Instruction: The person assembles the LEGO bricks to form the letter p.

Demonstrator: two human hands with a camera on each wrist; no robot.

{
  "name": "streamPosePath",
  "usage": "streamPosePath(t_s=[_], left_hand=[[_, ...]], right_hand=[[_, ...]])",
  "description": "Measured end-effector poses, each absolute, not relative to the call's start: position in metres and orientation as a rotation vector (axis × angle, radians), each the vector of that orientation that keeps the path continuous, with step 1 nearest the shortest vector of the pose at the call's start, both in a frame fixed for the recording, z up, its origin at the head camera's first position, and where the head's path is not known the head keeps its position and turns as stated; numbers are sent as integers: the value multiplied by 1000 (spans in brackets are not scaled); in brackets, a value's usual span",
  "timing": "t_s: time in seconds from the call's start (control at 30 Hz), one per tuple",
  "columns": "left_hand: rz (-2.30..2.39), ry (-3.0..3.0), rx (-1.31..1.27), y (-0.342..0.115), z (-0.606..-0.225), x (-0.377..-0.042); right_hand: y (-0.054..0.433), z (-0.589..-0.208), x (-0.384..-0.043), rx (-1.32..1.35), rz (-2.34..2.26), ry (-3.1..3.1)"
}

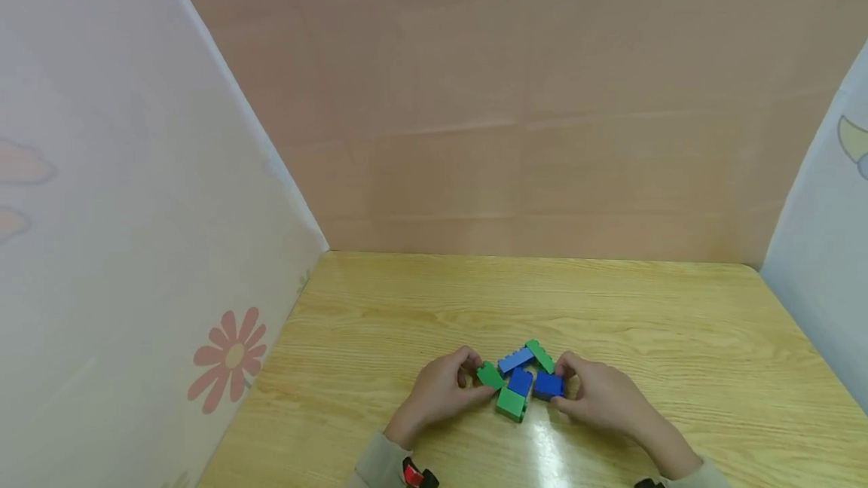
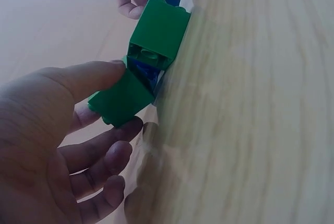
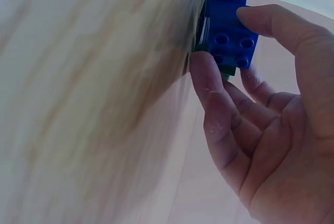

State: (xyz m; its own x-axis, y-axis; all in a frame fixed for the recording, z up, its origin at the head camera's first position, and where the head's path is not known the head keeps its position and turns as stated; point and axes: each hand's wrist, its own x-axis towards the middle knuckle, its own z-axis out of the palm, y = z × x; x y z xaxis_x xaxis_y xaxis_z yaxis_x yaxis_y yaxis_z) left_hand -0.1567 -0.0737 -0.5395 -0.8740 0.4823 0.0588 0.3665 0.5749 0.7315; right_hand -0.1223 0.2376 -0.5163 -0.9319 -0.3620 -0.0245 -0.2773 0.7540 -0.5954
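On the left, left hand (image 1: pixel 437 388) is pinching green block (image 1: pixel 490 376); on the right, right hand (image 1: pixel 600 395) is pinching dark-blue block (image 1: pixel 548 387). Between both hands, second blue block (image 1: pixel 520 382) is sitting; behind it, light-blue brick (image 1: pixel 516 360) is lying nearer left hand, long axis slanting away rightward.

The hands (image 1: pixel 444 388) (image 1: pixel 606 398) are bare. A pale beige-grey left sleeve (image 1: pixel 377 464) ends at the wrist, where a black band (image 1: pixel 430 480) carries a small, bright red patch (image 1: pixel 411 474). The right sleeve (image 1: pixel 701 475) is the same pale colour, with a partly cropped black piece (image 1: pixel 649 483) beside it.
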Motion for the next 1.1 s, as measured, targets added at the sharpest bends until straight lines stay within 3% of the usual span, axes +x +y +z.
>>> streamPosePath(t_s=[0.8,1.1], left_hand=[[1312,2677,545,-73,-540,-160],[1335,2682,530,-71,-536,-165]], right_hand=[[243,-512,-122,-442,-1057,2859],[243,-513,-124,-535,-1091,2977]])
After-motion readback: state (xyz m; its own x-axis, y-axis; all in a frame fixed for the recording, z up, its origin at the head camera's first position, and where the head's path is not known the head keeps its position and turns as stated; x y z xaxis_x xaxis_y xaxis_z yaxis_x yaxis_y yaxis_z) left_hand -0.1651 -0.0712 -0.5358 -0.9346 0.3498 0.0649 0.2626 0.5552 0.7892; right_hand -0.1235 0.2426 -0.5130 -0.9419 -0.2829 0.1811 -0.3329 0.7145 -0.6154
